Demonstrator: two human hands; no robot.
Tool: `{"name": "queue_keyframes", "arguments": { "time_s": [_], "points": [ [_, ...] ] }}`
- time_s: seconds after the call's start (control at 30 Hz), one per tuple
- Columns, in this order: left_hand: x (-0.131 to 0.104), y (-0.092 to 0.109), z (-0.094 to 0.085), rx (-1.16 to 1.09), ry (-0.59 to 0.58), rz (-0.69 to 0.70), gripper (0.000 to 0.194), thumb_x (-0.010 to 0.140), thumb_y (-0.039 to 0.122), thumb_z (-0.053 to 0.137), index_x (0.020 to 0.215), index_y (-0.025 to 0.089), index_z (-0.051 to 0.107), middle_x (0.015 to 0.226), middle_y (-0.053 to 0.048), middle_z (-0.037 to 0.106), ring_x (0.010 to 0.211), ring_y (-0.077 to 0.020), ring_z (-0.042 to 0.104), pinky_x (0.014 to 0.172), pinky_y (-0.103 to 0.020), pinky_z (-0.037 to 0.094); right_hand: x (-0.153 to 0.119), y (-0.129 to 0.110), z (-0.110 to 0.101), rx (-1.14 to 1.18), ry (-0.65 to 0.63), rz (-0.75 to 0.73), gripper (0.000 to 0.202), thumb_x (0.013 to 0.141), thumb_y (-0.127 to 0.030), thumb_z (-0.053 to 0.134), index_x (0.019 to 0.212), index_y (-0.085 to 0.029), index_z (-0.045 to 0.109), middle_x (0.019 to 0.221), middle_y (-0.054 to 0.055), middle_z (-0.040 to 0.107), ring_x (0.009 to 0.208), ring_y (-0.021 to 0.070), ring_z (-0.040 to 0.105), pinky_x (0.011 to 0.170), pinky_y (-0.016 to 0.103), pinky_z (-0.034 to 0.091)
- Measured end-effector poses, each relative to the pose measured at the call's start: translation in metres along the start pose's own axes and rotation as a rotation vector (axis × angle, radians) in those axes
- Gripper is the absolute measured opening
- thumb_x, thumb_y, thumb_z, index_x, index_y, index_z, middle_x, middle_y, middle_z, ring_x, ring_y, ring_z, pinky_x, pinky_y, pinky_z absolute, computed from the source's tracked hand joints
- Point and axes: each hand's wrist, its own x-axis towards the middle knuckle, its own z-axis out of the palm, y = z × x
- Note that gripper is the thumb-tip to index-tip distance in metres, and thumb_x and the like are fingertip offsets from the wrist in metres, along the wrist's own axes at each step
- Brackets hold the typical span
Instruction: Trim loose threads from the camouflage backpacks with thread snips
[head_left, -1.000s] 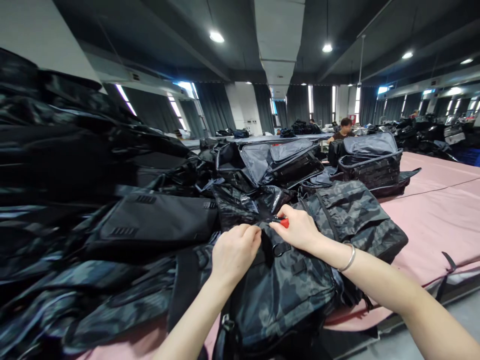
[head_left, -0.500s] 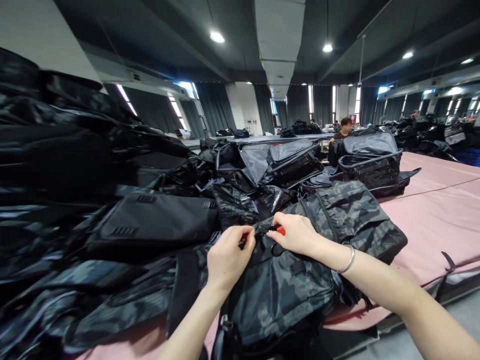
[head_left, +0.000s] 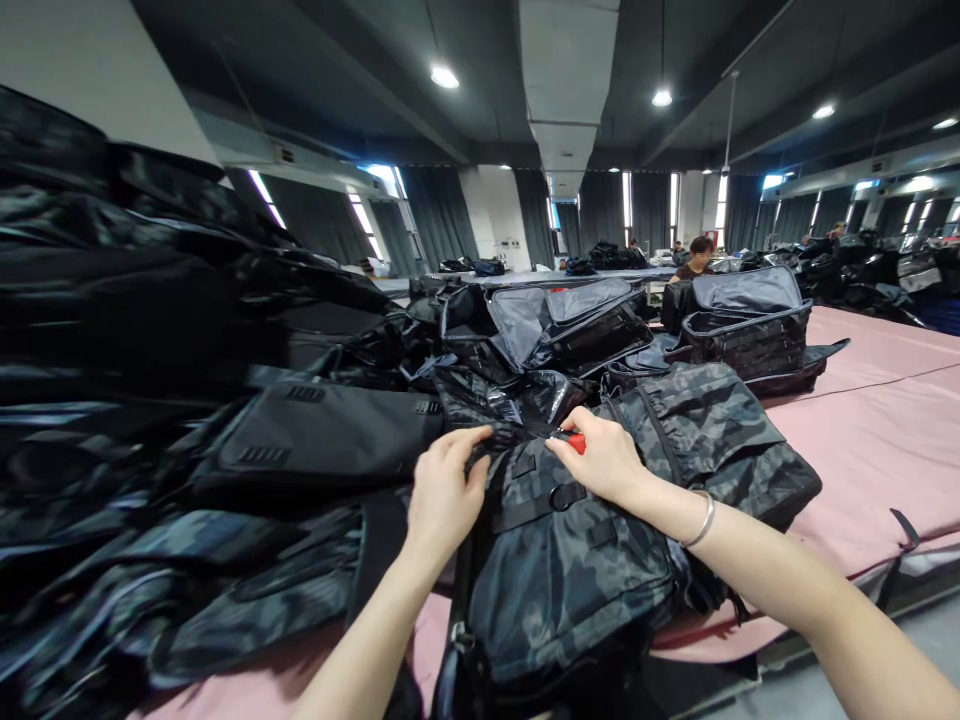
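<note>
A dark camouflage backpack [head_left: 562, 560] lies in front of me, with a strap and a black ring [head_left: 559, 497] on its upper face. My right hand [head_left: 604, 455] is closed around a small red-handled tool [head_left: 577, 443] at the bag's far edge. The tool's dark tip points left, and its exact kind is mostly covered by my fingers. My left hand [head_left: 448, 490] is at the bag's left upper edge, thumb and fingers apart, with nothing visible between them.
Piled black and camouflage bags [head_left: 135, 310] rise on the left. Beyond the backpack are opened bags with grey lining [head_left: 750, 290]. A pink-covered table [head_left: 892, 430] extends to the right. A co-worker [head_left: 697, 260] is farther back.
My left hand's pinch at the bag edge has opened, and its fingers now spread. The right hand keeps the red-handled tool. The whole view has shifted slightly.
</note>
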Motion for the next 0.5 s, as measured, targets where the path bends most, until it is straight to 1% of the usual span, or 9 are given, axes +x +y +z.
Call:
{"name": "queue_keyframes", "arguments": {
  "time_s": [0.1, 0.17, 0.23, 0.3, 0.37, 0.43, 0.47, 0.5],
  "points": [
    [0.004, 0.006, 0.009, -0.131, -0.153, 0.028, 0.027, 0.079, 0.04, 0.047, 0.081, 0.021, 0.066, 0.098, -0.008, 0.065, 0.096, -0.0238, 0.058, 0.088, -0.039, 0.043, 0.0, 0.0, 0.0, 0.002, 0.002, 0.014, 0.02, 0.084, -0.038, 0.056, 0.095, -0.022, 0.055, 0.087, 0.003, 0.067, 0.083, 0.0192, 0.063, 0.071, 0.026, 0.043],
    [0.006, 0.013, 0.016, -0.163, -0.203, 0.021, 0.026, 0.076, 0.043, 0.051, 0.076, 0.022, 0.065, 0.095, -0.007, 0.065, 0.093, -0.0234, 0.058, 0.086, -0.038, 0.044, 0.0, 0.0, 0.0, 0.003, -0.004, 0.02, 0.02, 0.084, -0.039, 0.056, 0.095, -0.022, 0.055, 0.087, 0.003, 0.067, 0.083, 0.0189, 0.063, 0.07, 0.025, 0.043],
    [0.007, 0.019, 0.021, -0.166, -0.219, 0.033, 0.021, 0.075, 0.039, 0.051, 0.071, 0.021, 0.062, 0.091, -0.007, 0.065, 0.09, -0.0227, 0.058, 0.083, -0.037, 0.045, -0.001, 0.0, -0.001, 0.002, -0.004, 0.017, 0.02, 0.084, -0.038, 0.056, 0.095, -0.022, 0.055, 0.087, 0.003, 0.067, 0.082, 0.0189, 0.063, 0.07, 0.025, 0.043],
    [0.008, 0.021, 0.023, -0.138, -0.177, 0.037, 0.018, 0.077, 0.034, 0.047, 0.069, 0.021, 0.057, 0.088, -0.007, 0.064, 0.087, -0.0222, 0.058, 0.08, -0.036, 0.046, -0.001, 0.0, -0.001, 0.002, -0.004, 0.016, 0.019, 0.084, -0.038, 0.055, 0.095, -0.022, 0.055, 0.087, 0.003, 0.067, 0.083, 0.0192, 0.063, 0.07, 0.026, 0.043],
    [0.008, 0.018, 0.019, -0.107, -0.075, 0.013, 0.019, 0.079, 0.031, 0.041, 0.069, 0.021, 0.053, 0.086, -0.007, 0.063, 0.086, -0.0221, 0.057, 0.078, -0.035, 0.045, -0.001, 0.0, -0.001, 0.005, -0.011, 0.023, 0.02, 0.084, -0.038, 0.056, 0.095, -0.023, 0.055, 0.088, 0.003, 0.067, 0.084, 0.0193, 0.063, 0.071, 0.026, 0.043],
    [0.007, 0.009, 0.011, -0.083, 0.07, -0.057, 0.02, 0.08, 0.032, 0.038, 0.068, 0.021, 0.051, 0.082, -0.008, 0.061, 0.085, -0.0226, 0.057, 0.079, -0.036, 0.045, -0.001, 0.0, -0.002, 0.011, -0.033, 0.025, 0.02, 0.083, -0.039, 0.057, 0.095, -0.023, 0.056, 0.089, 0.003, 0.067, 0.085, 0.0192, 0.063, 0.071, 0.026, 0.043],
    [0.005, 0.003, 0.006, -0.08, 0.122, -0.104, 0.021, 0.08, 0.034, 0.039, 0.068, 0.021, 0.051, 0.08, -0.007, 0.061, 0.084, -0.0229, 0.057, 0.079, -0.036, 0.045, -0.001, 0.0, -0.002, 0.016, -0.05, 0.016, 0.02, 0.082, -0.039, 0.058, 0.095, -0.023, 0.056, 0.088, 0.002, 0.067, 0.084, 0.019, 0.063, 0.071, 0.026, 0.043],
    [0.003, -0.002, -0.001, -0.087, 0.148, -0.156, 0.022, 0.079, 0.036, 0.04, 0.069, 0.021, 0.051, 0.078, -0.007, 0.061, 0.083, -0.0231, 0.057, 0.079, -0.036, 0.044, -0.001, -0.001, -0.002, 0.022, -0.073, -0.001, 0.021, 0.082, -0.04, 0.059, 0.094, -0.023, 0.057, 0.086, 0.002, 0.067, 0.083, 0.0188, 0.063, 0.071, 0.025, 0.043]
  ]
}}
